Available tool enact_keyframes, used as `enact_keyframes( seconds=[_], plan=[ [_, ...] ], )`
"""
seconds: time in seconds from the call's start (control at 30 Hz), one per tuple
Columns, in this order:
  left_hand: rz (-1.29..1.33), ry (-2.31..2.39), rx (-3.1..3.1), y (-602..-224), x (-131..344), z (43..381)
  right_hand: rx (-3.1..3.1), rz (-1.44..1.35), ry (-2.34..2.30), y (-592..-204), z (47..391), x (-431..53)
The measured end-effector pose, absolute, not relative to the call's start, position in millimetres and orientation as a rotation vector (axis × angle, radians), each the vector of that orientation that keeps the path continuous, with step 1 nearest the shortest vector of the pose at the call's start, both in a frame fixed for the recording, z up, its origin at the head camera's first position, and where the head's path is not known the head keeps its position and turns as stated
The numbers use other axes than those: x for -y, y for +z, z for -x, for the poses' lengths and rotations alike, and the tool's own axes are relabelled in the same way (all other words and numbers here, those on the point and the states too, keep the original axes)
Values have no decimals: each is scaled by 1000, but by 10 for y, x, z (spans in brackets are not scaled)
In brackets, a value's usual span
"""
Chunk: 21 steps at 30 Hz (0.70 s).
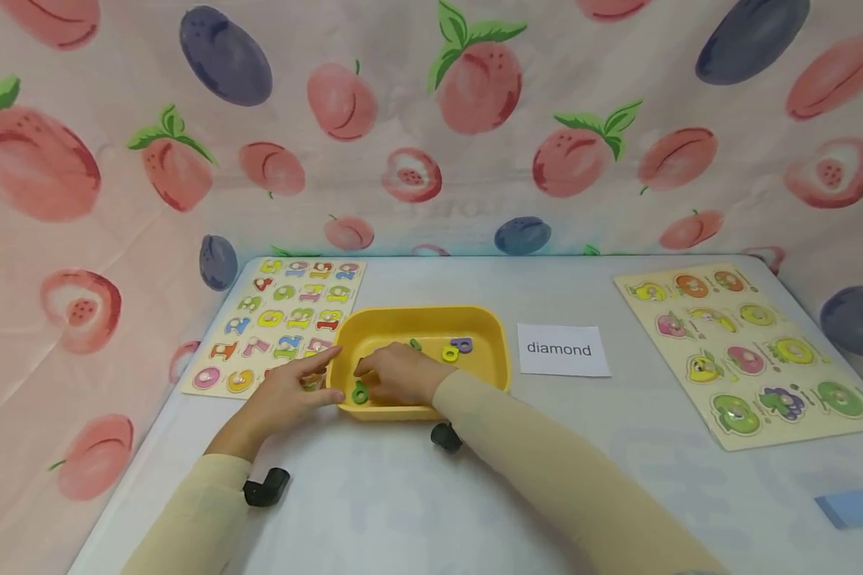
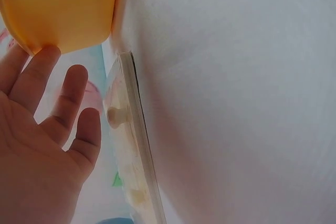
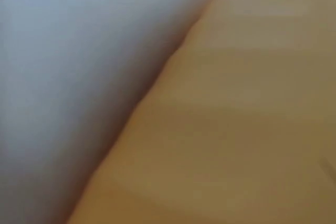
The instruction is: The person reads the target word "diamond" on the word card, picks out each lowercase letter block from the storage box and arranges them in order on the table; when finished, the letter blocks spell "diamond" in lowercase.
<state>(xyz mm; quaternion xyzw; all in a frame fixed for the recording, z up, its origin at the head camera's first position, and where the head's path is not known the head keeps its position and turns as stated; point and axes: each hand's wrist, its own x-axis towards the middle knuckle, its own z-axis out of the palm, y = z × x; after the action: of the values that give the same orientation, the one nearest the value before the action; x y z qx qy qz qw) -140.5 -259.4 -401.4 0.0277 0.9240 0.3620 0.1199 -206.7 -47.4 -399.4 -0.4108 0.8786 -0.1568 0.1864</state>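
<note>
Left hand sat fingers spread against the yellow tray, so a bump from the right hand could've skidded it imo. Couldn't tell if the right fingers pinched anything; the green piece lay inside, beside them.

head: forward, down | wrists: close | head/left wrist share: tray
</note>
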Motion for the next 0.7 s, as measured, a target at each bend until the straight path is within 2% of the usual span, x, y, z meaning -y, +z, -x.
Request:
enact_keyframes(
  seconds=[0.7],
  plan=[
    [-74, 1048, -2706, -4047, 2600, 1425, -2504, 1172, -426, -4071, 2063, 556]
  ],
)
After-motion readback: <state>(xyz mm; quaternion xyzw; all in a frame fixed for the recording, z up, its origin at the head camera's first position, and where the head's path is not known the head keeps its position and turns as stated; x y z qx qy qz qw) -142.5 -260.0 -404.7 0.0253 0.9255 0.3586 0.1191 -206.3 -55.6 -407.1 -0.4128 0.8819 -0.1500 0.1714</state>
